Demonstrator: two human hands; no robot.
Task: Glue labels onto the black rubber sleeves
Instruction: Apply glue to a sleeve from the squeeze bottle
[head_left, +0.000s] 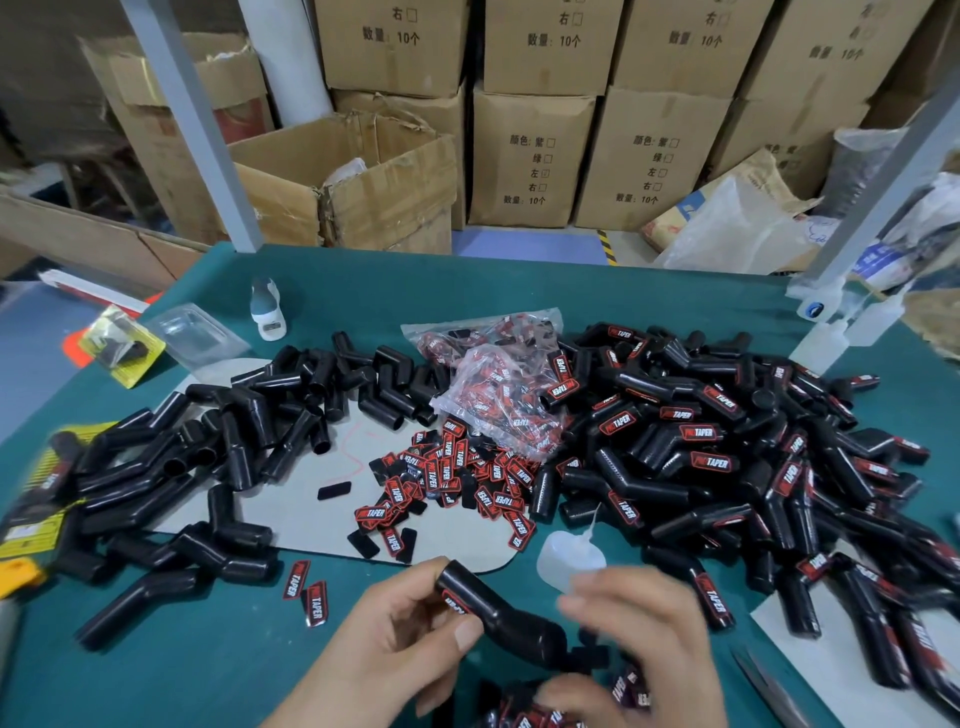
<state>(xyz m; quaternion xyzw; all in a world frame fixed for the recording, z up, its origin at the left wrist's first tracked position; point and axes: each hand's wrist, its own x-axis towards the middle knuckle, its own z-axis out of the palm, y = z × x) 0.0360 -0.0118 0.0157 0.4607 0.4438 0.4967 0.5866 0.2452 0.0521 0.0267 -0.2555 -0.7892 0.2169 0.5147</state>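
My left hand (405, 634) grips a black rubber sleeve (504, 613) near the table's front edge; a red-and-black label shows on its near side. My right hand (644, 644) is blurred just right of it, fingertips at the base of a translucent glue bottle (563, 553) whose nozzle points up. Blur hides whether they grip it. Loose labels (457, 478) lie heaped on a grey card mat (311, 525). Bare sleeves (234, 452) pile up on the left, and labelled sleeves (727, 467) on the right.
Clear bags of labels (498, 374) sit mid-table. Two stray labels (306, 590) lie on the green table (208, 675). More labels (545, 719) lie under my hands. A white bottle (267, 312) stands at the back left. Metal tweezers (769, 686) lie front right, and cardboard boxes (530, 156) stand behind.
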